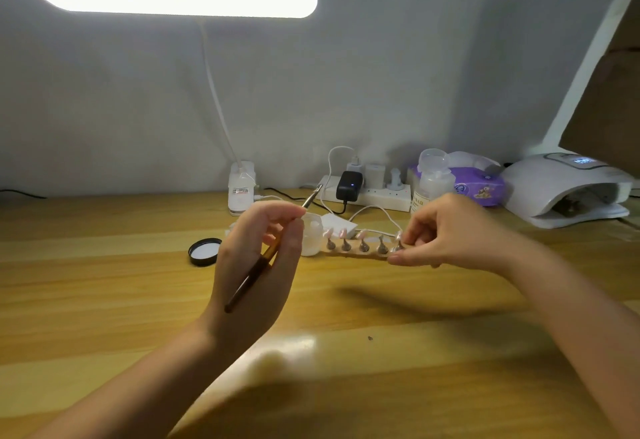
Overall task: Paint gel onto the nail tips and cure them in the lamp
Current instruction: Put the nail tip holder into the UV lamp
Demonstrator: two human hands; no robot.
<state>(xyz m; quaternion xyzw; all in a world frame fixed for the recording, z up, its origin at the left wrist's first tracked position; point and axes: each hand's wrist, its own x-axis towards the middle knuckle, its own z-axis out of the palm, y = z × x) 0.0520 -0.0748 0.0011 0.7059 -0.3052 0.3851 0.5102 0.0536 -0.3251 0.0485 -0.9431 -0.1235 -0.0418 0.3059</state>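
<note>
Right now you look to be between strokes: your left hand (258, 258) pinches the brush (263, 258) between thumb and fingertips, palm turned toward you, handle slanting down across the palm and the metal end pointing up and away, off the work. Your right hand (446, 234) grips the right end of the strip (356, 252), thumb beneath and fingers curled over the end stand, holding it just above the table (311, 317). The tips (343, 232) sit in a row on small stands along the strip, between your two hands.

Next, I judge, you load the brush at the jar (311, 239), which touches the strip's left end, its lid (204, 251) further left. That calls for turning the bristles down and keeping the strip level.

Beyond the strip, well to its right, the curing lamp (568, 189) stands with its display lit; something sits inside, too dim to name.
</note>
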